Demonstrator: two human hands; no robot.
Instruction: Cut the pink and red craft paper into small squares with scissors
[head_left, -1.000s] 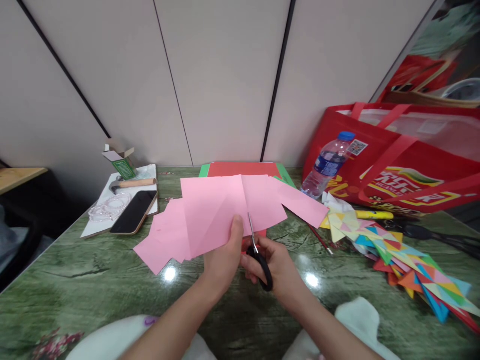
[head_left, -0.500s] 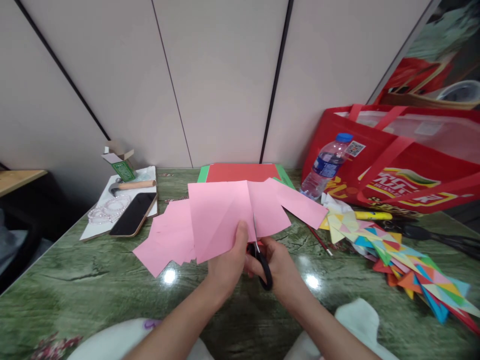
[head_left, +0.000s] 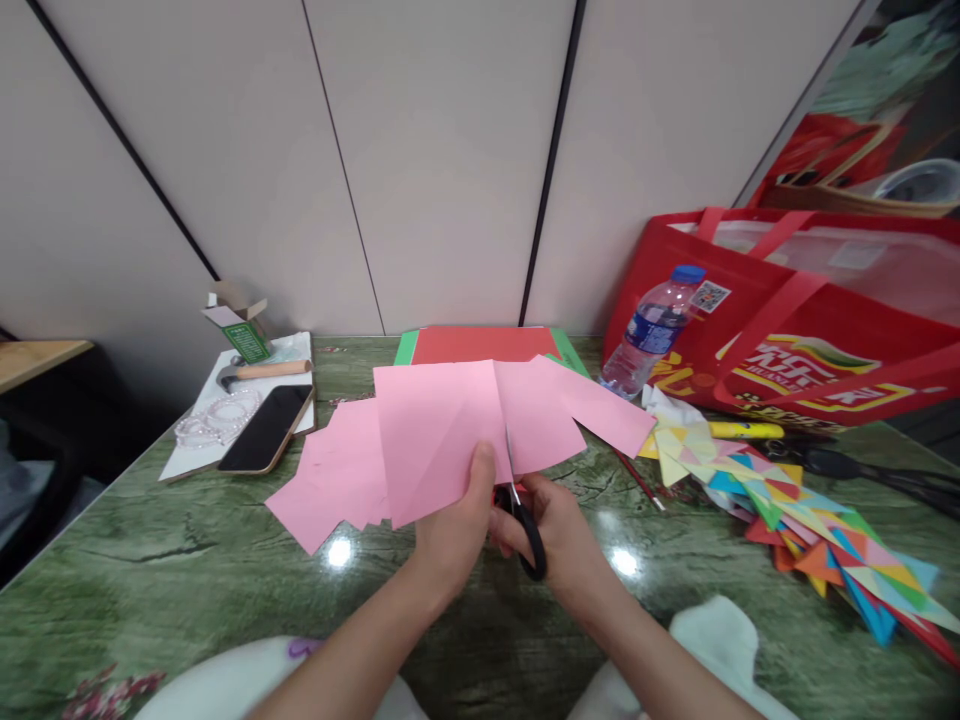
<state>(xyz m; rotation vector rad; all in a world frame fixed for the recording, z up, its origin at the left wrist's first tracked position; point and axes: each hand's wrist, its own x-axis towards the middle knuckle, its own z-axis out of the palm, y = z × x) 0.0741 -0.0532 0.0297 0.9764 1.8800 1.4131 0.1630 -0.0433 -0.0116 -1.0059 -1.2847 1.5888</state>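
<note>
My left hand (head_left: pixel 457 520) grips a sheet of pink paper (head_left: pixel 435 430) by its lower right part, thumb on top and fingers hidden beneath. In my right hand (head_left: pixel 555 520) are black-handled scissors (head_left: pixel 531 535), their blades on the sheet near its right edge. A strip on the right side of the sheet angles away beyond the blades. Pink paper pieces (head_left: pixel 337 465) lie on the table to the left, partly under the held sheet. Another pink piece (head_left: pixel 611 410) lies to the right.
Red and green sheets (head_left: pixel 487 344) lie behind. To the left are a phone (head_left: pixel 268 430), a hammer (head_left: pixel 270 370) and a small green box (head_left: pixel 247 338). On the right stand a water bottle (head_left: pixel 651 330) and a red bag (head_left: pixel 780 310), with folded coloured paper (head_left: pixel 810 510) in front.
Hands, scissors and held sheet stay almost where they were. The strip right of the blades has shifted very slightly to the right.
</note>
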